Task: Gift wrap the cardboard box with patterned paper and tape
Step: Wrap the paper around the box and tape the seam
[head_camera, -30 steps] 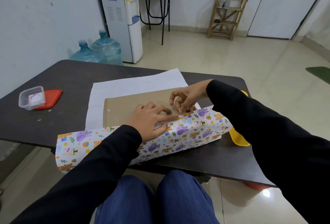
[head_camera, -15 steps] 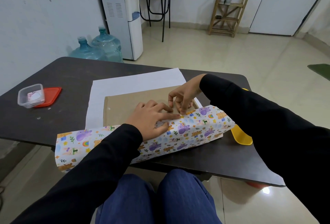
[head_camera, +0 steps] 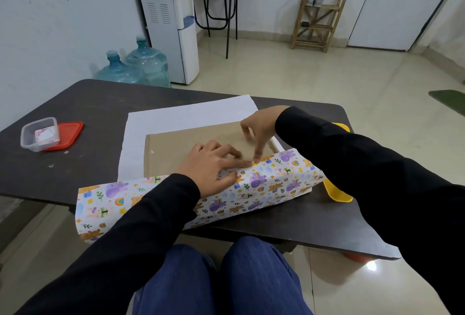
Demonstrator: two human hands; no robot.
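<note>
Pinned the edge of the patterned paper (head_camera: pixel 276 179) onto the cardboard box (head_camera: pixel 188 143) mid-table (head_camera: pixel 88 113) under the flat, open-fingered left hand (head_camera: pixel 211 169), pressed the seam with the straight forefinger of the right hand (head_camera: pixel 259 123), nothing gripped; probably best rubbed firmly along, paper taut.

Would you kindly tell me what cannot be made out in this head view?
Head view:
- Any tape at the patterned paper's edge: under the fingers of the left hand and right hand.
- Most of the yellow object: behind the right sleeve.
- Contents of the clear container: too small, blurred.
</note>
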